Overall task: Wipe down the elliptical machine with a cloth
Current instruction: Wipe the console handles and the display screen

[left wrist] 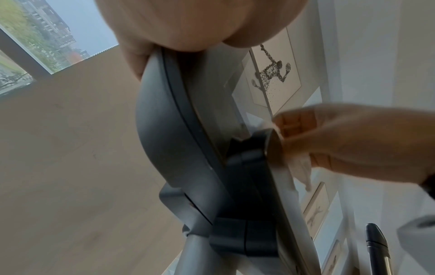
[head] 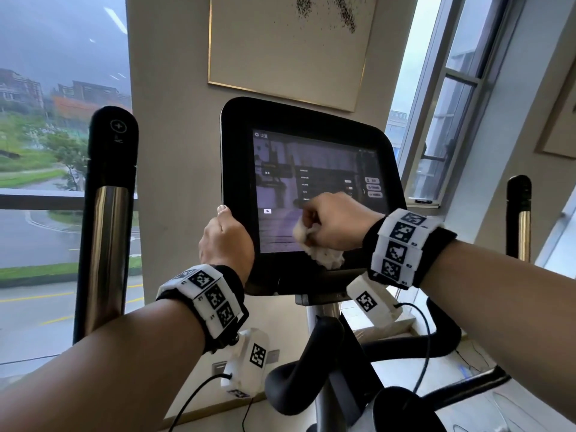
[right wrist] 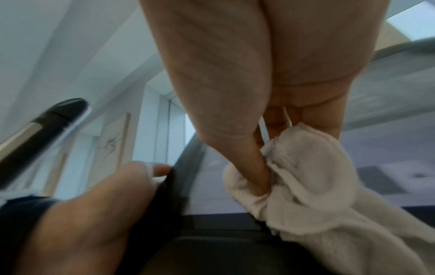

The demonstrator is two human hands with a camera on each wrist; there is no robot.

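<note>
The elliptical's black console (head: 311, 126) faces me, its touchscreen (head: 314, 169) lit with a settings page. My left hand (head: 226, 238) grips the console's left edge, thumb on the front bezel and fingers behind, as the left wrist view shows on the console (left wrist: 169, 130). My right hand (head: 336, 221) holds a bunched white cloth (head: 318, 244) against the lower part of the screen. In the right wrist view the cloth (right wrist: 306, 176) is pinched between thumb and fingers, its loose end hanging over the bottom bezel.
A tall chrome and black moving handle (head: 107, 219) rises at left, another handle (head: 519, 213) at right. Black fixed handlebars (head: 402, 347) curve below the console. A framed picture (head: 290, 45) hangs on the wall behind. Windows flank the machine.
</note>
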